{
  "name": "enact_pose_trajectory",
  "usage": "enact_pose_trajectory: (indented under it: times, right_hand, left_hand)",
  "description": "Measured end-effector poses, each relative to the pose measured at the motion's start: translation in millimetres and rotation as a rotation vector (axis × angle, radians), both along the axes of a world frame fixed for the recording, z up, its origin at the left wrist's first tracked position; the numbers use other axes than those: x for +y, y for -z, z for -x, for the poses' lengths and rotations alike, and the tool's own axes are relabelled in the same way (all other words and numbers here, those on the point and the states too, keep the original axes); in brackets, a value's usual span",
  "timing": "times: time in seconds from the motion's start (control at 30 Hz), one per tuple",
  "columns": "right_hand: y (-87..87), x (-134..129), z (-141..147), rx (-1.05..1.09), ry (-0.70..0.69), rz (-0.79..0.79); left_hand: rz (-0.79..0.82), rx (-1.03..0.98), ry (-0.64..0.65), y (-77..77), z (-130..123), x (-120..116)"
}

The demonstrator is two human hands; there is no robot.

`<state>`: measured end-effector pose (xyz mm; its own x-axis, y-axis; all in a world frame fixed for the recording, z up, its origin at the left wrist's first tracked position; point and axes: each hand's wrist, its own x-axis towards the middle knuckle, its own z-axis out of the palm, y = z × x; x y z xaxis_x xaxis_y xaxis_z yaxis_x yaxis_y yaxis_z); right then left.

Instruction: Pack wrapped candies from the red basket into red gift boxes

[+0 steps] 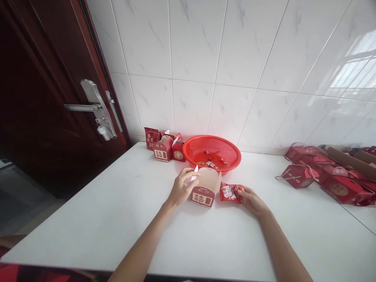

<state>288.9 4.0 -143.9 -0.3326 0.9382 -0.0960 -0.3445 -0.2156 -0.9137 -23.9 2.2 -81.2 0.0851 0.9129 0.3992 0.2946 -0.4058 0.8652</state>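
An open red gift box (202, 196) with white lettering stands on the white table, its flaps raised. My left hand (181, 186) is at the box's left side, thumb and fingers closed on its white side flap. To the right of the box, my right hand (251, 199) pinches a red candy packet (227, 192) with a white label, and a small red wrapped piece shows at the fingertips. Just behind the box sits a red plastic basket (232, 154) with several small wrapped sweets (212, 165) in it.
Small red boxes (162, 152) and a red pouch (151, 137) stand left of the basket by the tiled wall. More red hexagonal boxes (337, 184) lie at the right, one (298, 175) apart from the pile. A dark red door (53, 78) is at the left.
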Motion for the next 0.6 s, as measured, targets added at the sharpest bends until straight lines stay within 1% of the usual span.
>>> enact_pose_trajectory:
  times: [0.1,0.3,0.43,0.6]
  right_hand:
    - [-3.3,-1.0,2.2,0.0,-0.002,0.011]
    - [-12.9,-5.4,7.7,0.004,0.001,0.036]
    - [-12.3,-4.5,8.0,-0.004,0.02,0.035]
    - [-9.0,-3.2,8.4,-0.025,0.051,0.031]
  left_hand:
    - [-0.011,-0.047,-0.04,0.1,-0.6,-2.6]
    - [-0.02,-0.143,-0.046,1.0,-3.6,-4.3]
    - [-0.012,-0.222,-0.063,3.3,-5.6,-7.4]
    - [0.009,-0.27,-0.051,3.3,-8.3,-11.9]
